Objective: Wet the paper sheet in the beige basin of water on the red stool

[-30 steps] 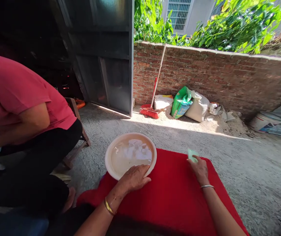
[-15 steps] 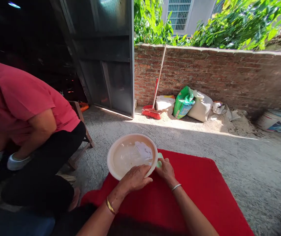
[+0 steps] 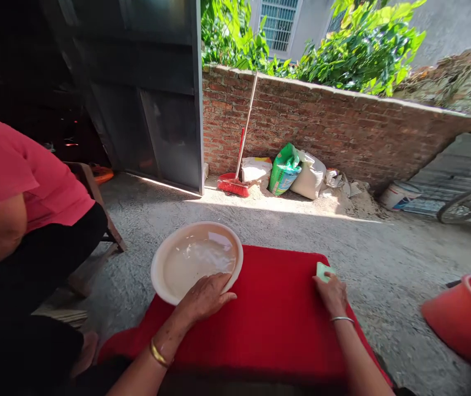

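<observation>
A pale pink basin [image 3: 159, 278] holding water rests at the left end of a red cloth-covered surface [image 3: 272, 313]. My left hand [image 3: 206, 297] grips its near right rim, fingers over the inner side and thumb outside; a gold bangle is on that wrist. Toward the right edge of the red cloth, my right hand [image 3: 333, 291] is closed on a small pale green flat piece [image 3: 324, 270], whose kind I cannot make out. Fingers cover its near part. That wrist wears a silver bangle.
A person in a pink shirt [image 3: 54, 176] sits at the left by a wooden chair [image 3: 95, 192]. A red bucket [image 3: 458, 319] stands at the right. Beyond are a dark metal door [image 3: 157, 110], a broom [image 3: 235, 187], a green sack [image 3: 285, 170] and a brick wall [image 3: 343, 126].
My right hand has moved away from the basin to the cloth's right side, carrying the pale green piece. My left hand stays on the rim. The view has turned right, bringing in the bucket.
</observation>
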Tool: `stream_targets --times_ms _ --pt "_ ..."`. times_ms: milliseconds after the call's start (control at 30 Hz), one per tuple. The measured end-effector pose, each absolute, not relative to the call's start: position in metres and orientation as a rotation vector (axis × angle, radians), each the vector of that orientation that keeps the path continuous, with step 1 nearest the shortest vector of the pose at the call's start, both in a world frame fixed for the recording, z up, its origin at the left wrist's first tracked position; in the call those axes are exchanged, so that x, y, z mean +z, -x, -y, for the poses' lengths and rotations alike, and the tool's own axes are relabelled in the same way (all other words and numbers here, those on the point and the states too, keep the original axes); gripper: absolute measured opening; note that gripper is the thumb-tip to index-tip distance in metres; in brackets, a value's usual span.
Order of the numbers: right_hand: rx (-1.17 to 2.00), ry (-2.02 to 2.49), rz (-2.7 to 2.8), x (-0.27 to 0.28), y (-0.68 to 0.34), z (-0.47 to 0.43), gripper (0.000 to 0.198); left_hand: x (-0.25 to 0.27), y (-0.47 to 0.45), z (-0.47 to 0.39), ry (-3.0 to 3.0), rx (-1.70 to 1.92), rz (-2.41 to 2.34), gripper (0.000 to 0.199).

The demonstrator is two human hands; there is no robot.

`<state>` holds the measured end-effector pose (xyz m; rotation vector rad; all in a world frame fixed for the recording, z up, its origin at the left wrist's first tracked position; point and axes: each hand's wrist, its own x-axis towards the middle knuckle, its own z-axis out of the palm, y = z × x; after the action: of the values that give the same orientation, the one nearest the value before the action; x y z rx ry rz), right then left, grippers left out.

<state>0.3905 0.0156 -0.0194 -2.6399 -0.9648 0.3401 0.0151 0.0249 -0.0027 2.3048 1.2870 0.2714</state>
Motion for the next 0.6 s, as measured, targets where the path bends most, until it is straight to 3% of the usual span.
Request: stream_targets --times_ms 200,300,600 --pt "0.558 2.246 1.489 -0.052 -0.225 -0.01 0.053 -0.013 -0.008 -0.033 -2.22 0.465 -1.234 0.038" --pt "0.665 2.126 1.615 -0.061 -0.193 -0.001 0.054 -0.017 -0.004 -0.032 -2.256 0.496 -1.241 0.038" --pt "0.265 2.514 1.072 -0.038 -0.379 0.041 0.048 -0.038 -0.006 -0.017 -2.704 0.37 -1.49 0.032"
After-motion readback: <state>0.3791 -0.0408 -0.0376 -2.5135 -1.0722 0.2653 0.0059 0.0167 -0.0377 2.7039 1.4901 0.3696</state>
